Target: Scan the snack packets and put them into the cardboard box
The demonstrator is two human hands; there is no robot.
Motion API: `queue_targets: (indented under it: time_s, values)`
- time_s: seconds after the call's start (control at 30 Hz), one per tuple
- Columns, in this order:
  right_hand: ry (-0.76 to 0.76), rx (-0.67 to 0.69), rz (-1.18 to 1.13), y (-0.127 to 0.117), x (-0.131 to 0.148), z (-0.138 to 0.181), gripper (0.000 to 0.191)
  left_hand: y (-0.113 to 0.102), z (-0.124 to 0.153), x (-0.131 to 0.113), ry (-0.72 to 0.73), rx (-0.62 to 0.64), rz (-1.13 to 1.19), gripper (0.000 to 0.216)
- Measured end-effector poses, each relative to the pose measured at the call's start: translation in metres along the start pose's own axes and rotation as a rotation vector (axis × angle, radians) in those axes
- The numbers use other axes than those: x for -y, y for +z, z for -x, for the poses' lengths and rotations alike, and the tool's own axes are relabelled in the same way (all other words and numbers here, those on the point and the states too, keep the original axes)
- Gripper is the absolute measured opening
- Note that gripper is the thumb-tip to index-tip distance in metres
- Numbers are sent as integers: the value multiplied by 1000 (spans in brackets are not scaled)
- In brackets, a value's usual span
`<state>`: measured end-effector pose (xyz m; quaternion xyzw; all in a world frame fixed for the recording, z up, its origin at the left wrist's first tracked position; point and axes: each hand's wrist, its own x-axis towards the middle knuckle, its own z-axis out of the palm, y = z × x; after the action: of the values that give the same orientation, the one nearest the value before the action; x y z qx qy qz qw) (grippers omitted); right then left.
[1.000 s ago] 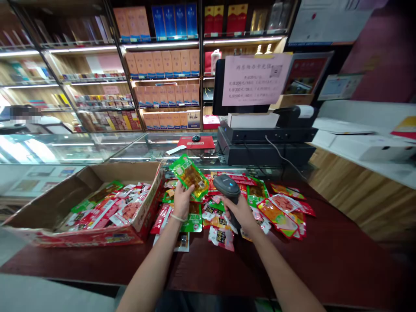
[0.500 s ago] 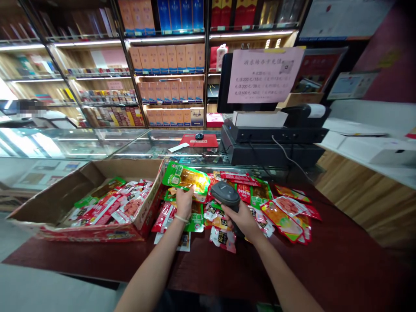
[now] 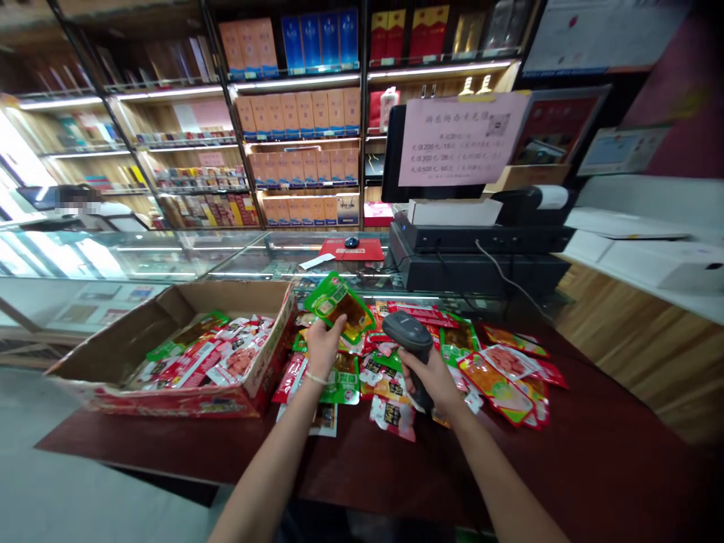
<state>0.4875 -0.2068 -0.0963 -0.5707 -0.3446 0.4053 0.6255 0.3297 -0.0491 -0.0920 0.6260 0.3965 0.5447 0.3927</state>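
Note:
My left hand (image 3: 323, 345) is closed on a green snack packet (image 3: 338, 305) with yellowish contents, lifted above the pile and tilted. My right hand (image 3: 431, 378) grips the handle of a dark handheld barcode scanner (image 3: 408, 332), whose head points toward the packet a short way to its left. Under both hands lies a heap of red, green and orange snack packets (image 3: 480, 366) on the dark red counter (image 3: 566, 460).
An open cardboard box (image 3: 118, 354) with several packets stands at the left. Behind the pile sit a black register base (image 3: 480, 260) with a cable, a monitor carrying a pink notice (image 3: 458, 139), a receipt printer (image 3: 532, 202), a glass showcase (image 3: 170, 253) and stocked shelves.
The green packet went from tilted to lying flat and wide, then back to a tilted pose in my left hand. The scanner stayed beside it; the view shifted slightly.

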Motion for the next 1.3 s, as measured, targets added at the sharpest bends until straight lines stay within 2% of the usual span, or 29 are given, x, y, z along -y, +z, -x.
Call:
queue_targets:
  time_s: [0.07, 0.17, 0.27, 0.37, 0.4, 0.47, 0.57, 0.67, 0.77, 0.9, 1.0, 1.07, 1.13, 1.23, 1.3]
  values:
    - [-18, 0, -24, -2, 0, -1, 42, -22, -9, -31, 139, 8, -201, 30]
    - [-38, 7, -34, -3, -1, -2, 40, -69, -23, -76, 337, -20, -473, 25]
    - [-29, 13, -13, -2, -4, -2, 41, -124, -33, -96, 361, -103, -821, 19]
    - [-14, 21, 20, 1, -6, -1, 43, -176, -41, -83, 330, -209, -1064, 13]
    - [-9, 20, 29, 3, -7, -1, 44, -190, -43, -74, 316, -201, -1107, 11]
    - [7, 32, 42, 6, -8, 0, 43, -212, -47, -54, 275, -82, -1132, 12]
    - [24, 39, 25, 10, -9, 1, 44, -226, -49, -30, 220, 145, -1041, 22]
    - [31, 47, 4, 13, -10, 1, 45, -221, -44, -22, 204, 188, -969, 28]
    - [32, 52, 16, 13, -13, 0, 43, -205, -33, -32, 218, 195, -963, 28]
    - [34, 56, 17, 11, -15, 0, 41, -165, -7, -55, 342, 288, -876, 28]
    - [35, 51, 12, 11, -14, 1, 40, -124, 16, -58, 445, 422, -723, 26]
    - [29, 53, 21, 10, -13, 1, 39, -96, 29, -46, 450, 517, -671, 24]
    - [25, 52, 29, 9, -12, 0, 39, -71, 36, -24, 396, 557, -695, 22]
    - [20, 41, 24, 7, -9, 0, 39, -41, 34, 11, 318, 529, -736, 31]
    - [17, 33, 24, 6, -6, 1, 40, -25, 26, 26, 308, 496, -738, 41]
